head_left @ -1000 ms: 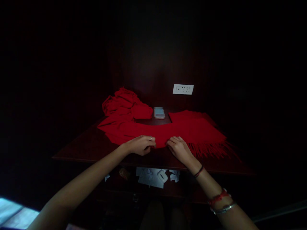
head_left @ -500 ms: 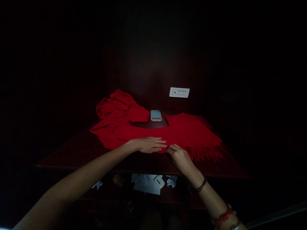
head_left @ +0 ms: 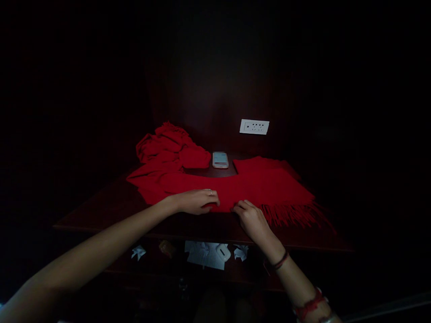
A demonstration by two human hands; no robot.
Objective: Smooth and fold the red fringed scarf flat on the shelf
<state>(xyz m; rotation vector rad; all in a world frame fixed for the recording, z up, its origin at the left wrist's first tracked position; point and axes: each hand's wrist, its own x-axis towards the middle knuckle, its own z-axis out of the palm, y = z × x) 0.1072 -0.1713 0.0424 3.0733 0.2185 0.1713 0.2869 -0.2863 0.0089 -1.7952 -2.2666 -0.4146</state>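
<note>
A long red scarf [head_left: 232,188] with a fringe at its right end lies across the dark table, its left part bunched into a heap. My left hand [head_left: 197,201], with a ring on one finger, rests on the near edge of the scarf, its fingers curled and closed on the cloth. Just to the right, my right hand [head_left: 251,216] pinches the same near edge, close to the fringe. Its fingertips are partly hidden. A small gap of scarf shows between the two hands.
A phone [head_left: 220,160] lies behind the scarf, below a white wall socket [head_left: 254,127]. Under the tabletop, a shelf holds paper sheets [head_left: 198,256], a white case [head_left: 222,252], crumpled paper [head_left: 240,252] and a brownish object [head_left: 165,247]. The surroundings are very dark.
My left hand has slid left along the scarf's near edge, and its flat, outstretched fingers have curled. My right hand keeps its pinch in nearly the same place. The view has shifted slightly.
</note>
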